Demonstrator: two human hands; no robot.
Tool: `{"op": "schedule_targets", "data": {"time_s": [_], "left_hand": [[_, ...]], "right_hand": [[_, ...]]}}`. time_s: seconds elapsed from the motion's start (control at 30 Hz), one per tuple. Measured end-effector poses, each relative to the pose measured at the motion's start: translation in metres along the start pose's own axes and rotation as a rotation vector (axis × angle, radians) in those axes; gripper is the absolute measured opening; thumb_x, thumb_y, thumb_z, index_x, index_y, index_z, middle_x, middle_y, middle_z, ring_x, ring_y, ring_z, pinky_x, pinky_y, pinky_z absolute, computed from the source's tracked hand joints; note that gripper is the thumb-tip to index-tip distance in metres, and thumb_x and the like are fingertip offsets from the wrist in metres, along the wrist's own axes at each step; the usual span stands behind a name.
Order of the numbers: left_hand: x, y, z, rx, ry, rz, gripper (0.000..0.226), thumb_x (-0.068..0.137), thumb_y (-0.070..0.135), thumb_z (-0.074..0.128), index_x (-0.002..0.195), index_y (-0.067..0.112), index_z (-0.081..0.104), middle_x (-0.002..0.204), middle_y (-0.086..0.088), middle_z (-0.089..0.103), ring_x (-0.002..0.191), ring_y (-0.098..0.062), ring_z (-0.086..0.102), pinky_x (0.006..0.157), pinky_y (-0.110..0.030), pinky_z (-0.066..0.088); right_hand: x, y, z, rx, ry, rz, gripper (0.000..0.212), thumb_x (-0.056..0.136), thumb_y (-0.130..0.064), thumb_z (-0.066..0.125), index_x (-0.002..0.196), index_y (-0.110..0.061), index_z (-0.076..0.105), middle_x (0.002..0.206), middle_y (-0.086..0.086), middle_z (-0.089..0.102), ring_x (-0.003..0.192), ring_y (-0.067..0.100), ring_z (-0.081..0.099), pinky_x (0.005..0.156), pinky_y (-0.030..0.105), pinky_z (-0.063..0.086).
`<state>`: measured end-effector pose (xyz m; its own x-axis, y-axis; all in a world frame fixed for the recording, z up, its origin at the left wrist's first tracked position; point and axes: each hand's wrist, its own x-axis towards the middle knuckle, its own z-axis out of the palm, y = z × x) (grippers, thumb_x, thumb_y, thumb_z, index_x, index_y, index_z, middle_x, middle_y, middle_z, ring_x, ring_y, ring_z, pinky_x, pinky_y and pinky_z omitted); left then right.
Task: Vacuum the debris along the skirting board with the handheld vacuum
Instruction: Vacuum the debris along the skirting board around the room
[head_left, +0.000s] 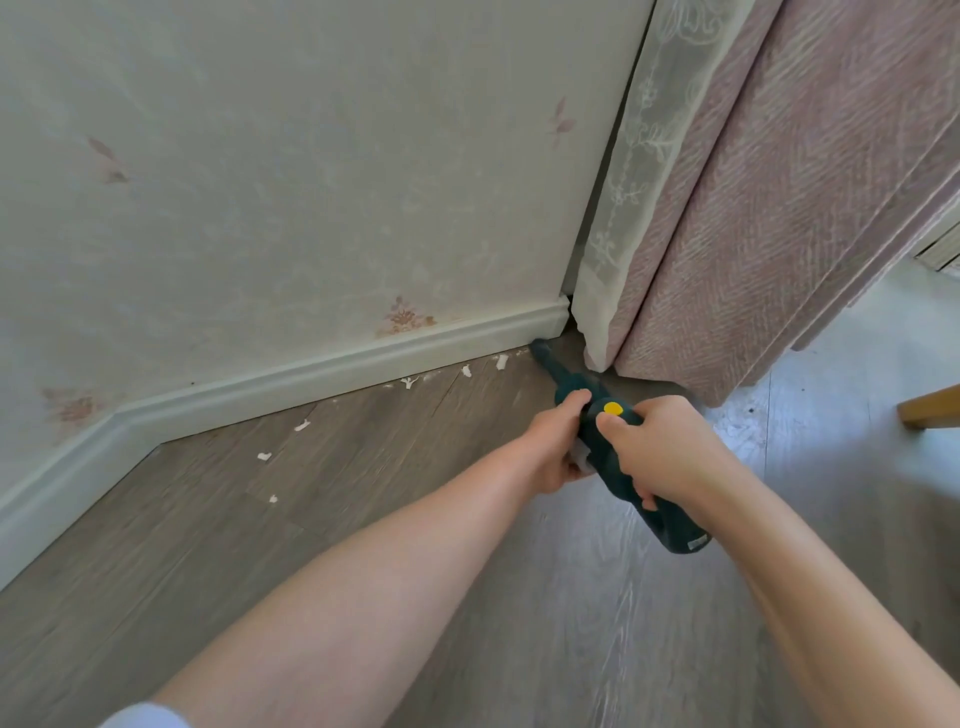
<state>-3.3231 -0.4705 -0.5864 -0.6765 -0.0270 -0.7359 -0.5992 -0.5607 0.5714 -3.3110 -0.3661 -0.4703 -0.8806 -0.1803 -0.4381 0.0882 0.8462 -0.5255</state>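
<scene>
A pale wall papered with faint floral motifs (270, 156) fills the far left, and a grey wood-grain plank floor (363, 519) spreads across the near part of the scene. At far right hangs a dusty-pink herringbone-weave curtain (769, 234), with a sheer white lace curtain (618, 218) just to its left. A white moulded skirting board (311, 374) runs along the foot of the wall. Both bare forearms reach forward from the near edge. The dark green handheld vacuum with a yellow button (618, 447) lies tilted, its narrow nozzle down at the floor by the skirting's right end, beside the lace curtain. The right hand (660, 452) wraps its fingers round the vacuum's rear handle; the left hand (558, 441) clasps the body ahead of it. Small white scraps of debris (301, 426) lie scattered along the skirting, left of the nozzle.
</scene>
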Motion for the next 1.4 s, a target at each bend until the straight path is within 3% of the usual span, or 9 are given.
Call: {"op": "schedule_targets", "data": {"time_s": [0.17,0.27,0.43,0.57,0.73,0.9,1.07,1.27,1.4], "left_hand": [[-0.016,-0.009,-0.029,-0.013,0.007,0.0,0.043,0.098,0.051,0.056,0.124,0.017,0.065,0.099,-0.005,0.073,0.088,-0.02,0.07,0.069,-0.032,0.058],[-0.02,-0.012,-0.023,-0.044,-0.027,0.018,0.046,0.098,0.053,0.058,0.125,0.017,0.066,0.105,-0.005,0.076,0.095,-0.021,0.071,0.08,-0.034,0.06],[-0.019,-0.013,-0.007,-0.129,-0.053,0.017,0.054,0.098,0.057,0.057,0.131,0.016,0.063,0.118,-0.009,0.075,0.104,-0.025,0.073,0.083,-0.04,0.061],[-0.016,-0.02,-0.026,-0.165,-0.028,0.006,0.058,0.097,0.059,0.058,0.135,0.015,0.061,0.122,-0.009,0.074,0.105,-0.026,0.073,0.074,-0.037,0.062],[-0.021,-0.031,-0.055,-0.188,0.009,0.039,0.055,0.099,0.056,0.056,0.13,0.012,0.064,0.118,-0.011,0.076,0.107,-0.028,0.073,0.087,-0.041,0.061],[-0.034,-0.037,-0.057,-0.197,0.02,0.062,0.056,0.1,0.057,0.052,0.131,0.012,0.063,0.119,-0.011,0.076,0.103,-0.025,0.072,0.083,-0.038,0.059],[-0.048,-0.039,-0.038,-0.2,0.027,0.053,0.053,0.101,0.054,0.05,0.132,0.013,0.061,0.114,-0.011,0.075,0.093,-0.023,0.071,0.059,-0.03,0.057],[-0.05,-0.052,-0.067,-0.229,0.133,0.083,0.05,0.101,0.053,0.05,0.125,0.01,0.063,0.109,-0.012,0.076,0.092,-0.025,0.072,0.065,-0.034,0.058],[-0.056,-0.046,-0.078,-0.242,0.12,0.104,0.049,0.101,0.052,0.05,0.123,0.01,0.063,0.104,-0.011,0.076,0.089,-0.025,0.072,0.069,-0.035,0.058]], "right_hand": [[-0.019,-0.007,0.001,-0.024,-0.07,-0.041,0.032,0.099,-0.03,0.051,0.078,-0.005,0.055,0.062,0.011,0.058,0.028,0.015,0.045,0.042,0.022,0.041],[-0.027,-0.001,0.001,-0.048,-0.028,-0.06,0.033,0.099,-0.031,0.05,0.076,-0.007,0.054,0.063,0.01,0.059,0.03,0.016,0.046,0.04,0.023,0.042],[-0.019,-0.001,-0.002,-0.017,0.002,-0.017,0.033,0.098,-0.03,0.051,0.078,-0.005,0.056,0.063,0.01,0.059,0.03,0.016,0.048,0.043,0.026,0.045],[-0.022,-0.004,0.012,-0.028,-0.038,-0.049,0.032,0.099,-0.03,0.051,0.079,-0.005,0.056,0.064,0.01,0.059,0.029,0.014,0.047,0.038,0.022,0.041],[-0.034,-0.011,0.022,-0.03,-0.113,-0.106,0.032,0.1,-0.033,0.051,0.076,-0.011,0.052,0.062,0.007,0.058,0.027,0.011,0.045,0.037,0.02,0.039],[-0.052,-0.011,0.028,-0.12,-0.081,-0.153,0.034,0.099,-0.037,0.051,0.08,-0.01,0.055,0.058,0.005,0.057,0.033,0.012,0.049,0.034,0.019,0.036],[-0.064,-0.008,0.015,-0.139,-0.078,-0.13,0.032,0.1,-0.036,0.052,0.081,-0.01,0.057,0.058,0.005,0.058,0.036,0.016,0.05,0.038,0.021,0.039],[-0.065,-0.013,0.041,-0.103,-0.15,-0.156,0.033,0.1,-0.036,0.052,0.074,-0.017,0.049,0.06,0.005,0.058,0.029,0.011,0.047,0.034,0.017,0.036],[-0.07,-0.019,0.051,-0.126,-0.117,-0.194,0.033,0.1,-0.039,0.051,0.077,-0.015,0.051,0.059,0.003,0.057,0.035,0.014,0.051,0.032,0.016,0.035]]}}
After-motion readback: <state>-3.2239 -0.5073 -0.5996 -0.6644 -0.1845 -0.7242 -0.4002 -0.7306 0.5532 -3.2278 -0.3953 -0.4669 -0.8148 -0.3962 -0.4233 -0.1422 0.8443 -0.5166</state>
